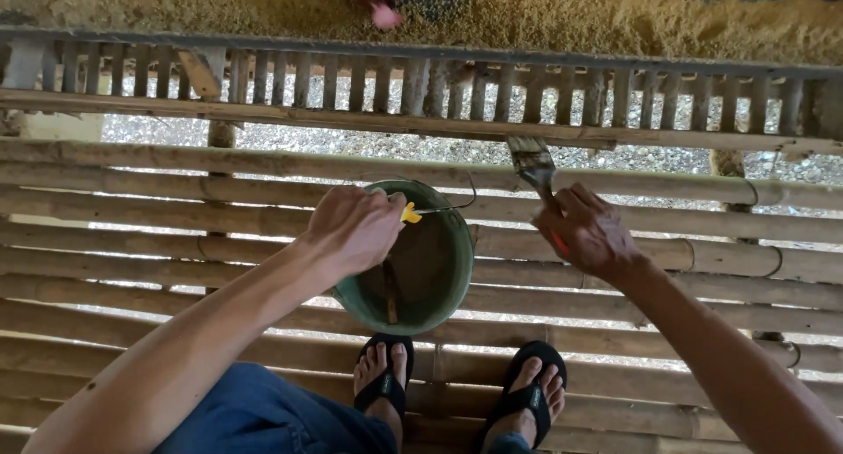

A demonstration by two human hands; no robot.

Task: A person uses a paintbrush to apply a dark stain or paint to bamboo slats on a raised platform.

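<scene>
Floor: bamboo poles (132, 243) run side to side with gaps between them, pale gravel showing through below.
Railing: a low slatted rail (439, 90) crosses at 12 o'clock; beyond it lies a wide spread of yellow-brown grain (615, 19), with something pink (385, 15) at its near edge, too small to tell.
Bucket: a green bucket (452, 283) stands on the poles at the centre, just above the feet; its wire handle (457, 204) arcs over the rim toward 1 o'clock. Inside, the walls look dark and wet, and a thin stick leans in the bottom.
Feet: black sandals (527, 388) at 6 o'clock, toes pointing at the bucket.
Left hand: the left hand (356, 230) hovers over the bucket's rim at 10 o'clock, clenched on a small yellow piece (410, 213) that joins the wire handle.
Right hand: the right hand (590, 234), at 3 o'clock from the bucket, grips a flat brush (533, 164) by its red handle, bristles pointing to 12 o'clock and touching a pole.
Progress: judging by colour, the poles look evenly dull with no clear wet band, so how much is coated cannot be told; the brush sits at the far poles, near the rail.
</scene>
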